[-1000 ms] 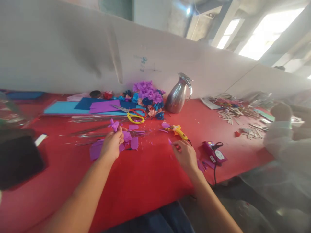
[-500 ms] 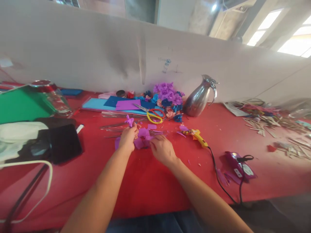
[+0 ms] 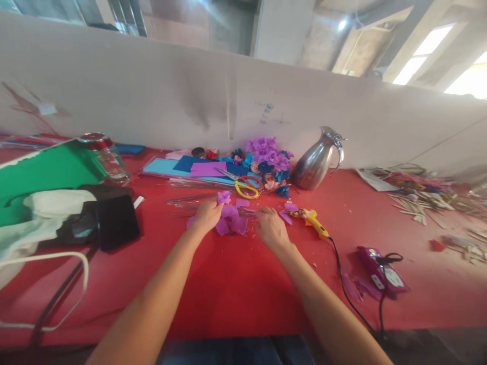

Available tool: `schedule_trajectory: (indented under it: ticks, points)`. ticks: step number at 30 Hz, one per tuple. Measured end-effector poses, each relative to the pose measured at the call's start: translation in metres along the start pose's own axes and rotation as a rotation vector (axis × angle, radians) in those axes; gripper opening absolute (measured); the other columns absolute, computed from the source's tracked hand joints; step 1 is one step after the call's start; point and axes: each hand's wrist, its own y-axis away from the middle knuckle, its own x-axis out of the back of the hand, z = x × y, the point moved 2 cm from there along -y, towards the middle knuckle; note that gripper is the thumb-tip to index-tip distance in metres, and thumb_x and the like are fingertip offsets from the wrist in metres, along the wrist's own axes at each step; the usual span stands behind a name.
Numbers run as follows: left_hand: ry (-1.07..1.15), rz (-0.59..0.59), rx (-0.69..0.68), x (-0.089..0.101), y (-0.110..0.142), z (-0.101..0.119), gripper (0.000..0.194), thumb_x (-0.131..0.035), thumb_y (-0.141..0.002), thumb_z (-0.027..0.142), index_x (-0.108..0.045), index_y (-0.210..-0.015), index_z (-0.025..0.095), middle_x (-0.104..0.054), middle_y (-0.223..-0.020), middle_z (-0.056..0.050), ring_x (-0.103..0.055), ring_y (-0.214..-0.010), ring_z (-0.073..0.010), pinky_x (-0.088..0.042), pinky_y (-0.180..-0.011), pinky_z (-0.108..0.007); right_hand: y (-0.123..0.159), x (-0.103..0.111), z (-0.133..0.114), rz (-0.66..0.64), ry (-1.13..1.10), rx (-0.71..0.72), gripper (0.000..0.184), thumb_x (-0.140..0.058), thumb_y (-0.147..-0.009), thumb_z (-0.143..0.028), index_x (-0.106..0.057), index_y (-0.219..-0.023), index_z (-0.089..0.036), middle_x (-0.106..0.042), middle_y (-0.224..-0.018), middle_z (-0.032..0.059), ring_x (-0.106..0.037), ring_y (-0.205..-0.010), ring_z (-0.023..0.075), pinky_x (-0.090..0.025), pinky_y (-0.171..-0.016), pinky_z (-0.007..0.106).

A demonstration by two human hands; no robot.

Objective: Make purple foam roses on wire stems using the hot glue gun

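A small purple paper flower (image 3: 224,196) is pinched in my left hand (image 3: 207,217), its petals showing above the fingertips. My right hand (image 3: 273,227) is on the right side of the loose purple paper petals (image 3: 231,224), its fingers curled and drawn together. Whatever those right fingers grip, if anything, is too small to make out. Between and beyond both hands lie thin wires (image 3: 186,201) and scissors (image 3: 243,186) with red and yellow handles. A yellow hot glue gun (image 3: 315,223) rests right of my right hand, purple scraps at its nozzle.
Behind the scissors are blue and purple paper sheets (image 3: 207,169) and a bunch of finished paper flowers (image 3: 266,152). A metal jug (image 3: 312,165) stands at the back. The glue gun's cord runs to a purple power box (image 3: 380,271). Left lie a black phone-like slab (image 3: 117,223) and a jar (image 3: 110,162).
My left hand has turned the purple flower so that its petals face up more. My right hand has shifted slightly away from the petals. The whole view has swung a little.
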Motion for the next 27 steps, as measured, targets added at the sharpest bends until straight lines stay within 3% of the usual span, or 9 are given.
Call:
schedule_trajectory:
  ticks: [3, 6, 8, 12, 21, 27]
  points:
    - [-0.228, -0.237, -0.274, -0.002, 0.014, 0.006, 0.019, -0.054, -0.08, 0.015, -0.069, -0.074, 0.024, -0.074, -0.089, -0.006, -0.065, -0.095, -0.0251, -0.047, -0.088, -0.036, -0.006, 0.001, 0.001, -0.051, 0.05, -0.008, 0.04, -0.053, -0.077, -0.007, -0.066, -0.113, -0.017, -0.061, -0.119, 0.0114, -0.055, -0.111, 0.0228, -0.045, -0.089, 0.028]
    - [-0.279, -0.342, -0.426, -0.009, 0.037, -0.001, 0.025, -0.053, -0.083, 0.014, -0.07, -0.096, 0.026, -0.07, -0.116, -0.006, -0.059, -0.115, -0.024, -0.041, -0.103, -0.041, -0.014, -0.003, 0.0, -0.069, 0.058, -0.028, 0.039, -0.051, -0.078, -0.006, -0.064, -0.113, -0.016, -0.061, -0.12, 0.0124, -0.059, -0.108, 0.0218, -0.047, -0.085, 0.027]
    - [-0.319, -0.328, -0.426, -0.013, 0.048, -0.011, 0.034, -0.05, -0.082, 0.009, -0.067, -0.108, 0.024, -0.065, -0.127, -0.008, -0.057, -0.12, -0.0241, -0.041, -0.105, -0.044, -0.018, -0.007, 0.0, -0.072, 0.06, -0.036, 0.037, -0.05, -0.079, -0.006, -0.064, -0.112, -0.016, -0.062, -0.118, 0.0129, -0.062, -0.104, 0.0207, -0.047, -0.083, 0.027]
    - [-0.367, -0.316, -0.433, -0.018, 0.057, -0.023, 0.038, -0.047, -0.081, 0.003, -0.067, -0.108, 0.022, -0.063, -0.128, -0.009, -0.055, -0.122, -0.0235, -0.04, -0.107, -0.045, -0.027, -0.013, 0.001, -0.081, 0.091, -0.037, 0.033, -0.048, -0.082, -0.005, -0.065, -0.109, -0.016, -0.065, -0.113, 0.0133, -0.064, -0.1, 0.0206, -0.048, -0.081, 0.027]
    - [-0.341, -0.322, -0.423, -0.016, 0.056, -0.021, 0.031, -0.05, -0.085, 0.01, -0.066, -0.11, 0.022, -0.066, -0.123, -0.01, -0.057, -0.12, -0.0254, -0.042, -0.105, -0.044, -0.035, -0.008, 0.001, -0.087, 0.124, 0.025, 0.03, -0.052, -0.085, -0.015, -0.064, -0.111, -0.02, -0.066, -0.112, 0.01, -0.066, -0.096, 0.0209, -0.048, -0.076, 0.027]
    - [-0.336, -0.345, -0.415, -0.016, 0.057, -0.019, 0.034, -0.052, -0.083, 0.008, -0.066, -0.11, 0.023, -0.066, -0.125, -0.008, -0.055, -0.123, -0.024, -0.039, -0.109, -0.043, -0.037, -0.015, 0.0, -0.063, 0.122, 0.015, 0.029, -0.041, -0.091, -0.013, -0.066, -0.106, -0.017, -0.066, -0.108, 0.0114, -0.065, -0.093, 0.0199, -0.047, -0.076, 0.027]
